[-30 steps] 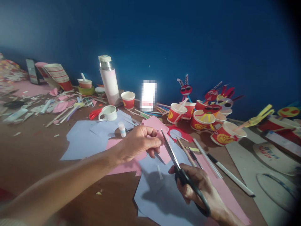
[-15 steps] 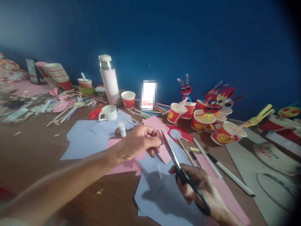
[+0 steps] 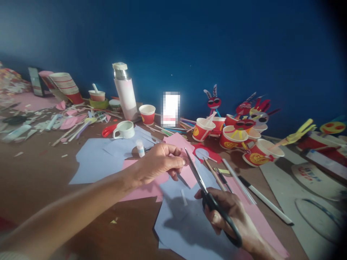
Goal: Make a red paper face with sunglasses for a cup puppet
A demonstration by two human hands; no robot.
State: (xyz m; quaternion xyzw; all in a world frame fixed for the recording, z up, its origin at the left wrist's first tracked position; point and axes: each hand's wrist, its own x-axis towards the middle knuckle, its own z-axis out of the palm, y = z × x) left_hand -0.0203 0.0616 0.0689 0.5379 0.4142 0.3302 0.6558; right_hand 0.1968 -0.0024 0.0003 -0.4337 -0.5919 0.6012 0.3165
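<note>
Black-handled scissors (image 3: 211, 202) are in my right hand (image 3: 230, 213), with the fingers around the handles and the blades pointing up and away. My left hand (image 3: 165, 160) is closed in a pinch just left of the blade tips. Whatever lies between its fingertips is too small and too much like the pink background to make out. Below both hands lie blue paper (image 3: 173, 224) and pink paper (image 3: 187, 175), overlapping on the brown table. A short clear strip (image 3: 183, 197) rests on the blue sheet.
A glue stick (image 3: 140, 148), a white cup with a handle (image 3: 125, 130) and a tall flask (image 3: 126, 95) stand beyond my left hand. Decorated paper cups (image 3: 262, 153) line the right back. Pens, a clear tube and a white-and-black stick (image 3: 268, 202) lie right. Paper scraps cover the left.
Both hands and the scissors keep nearly the same place and pose. The whole view has shifted very slightly.
</note>
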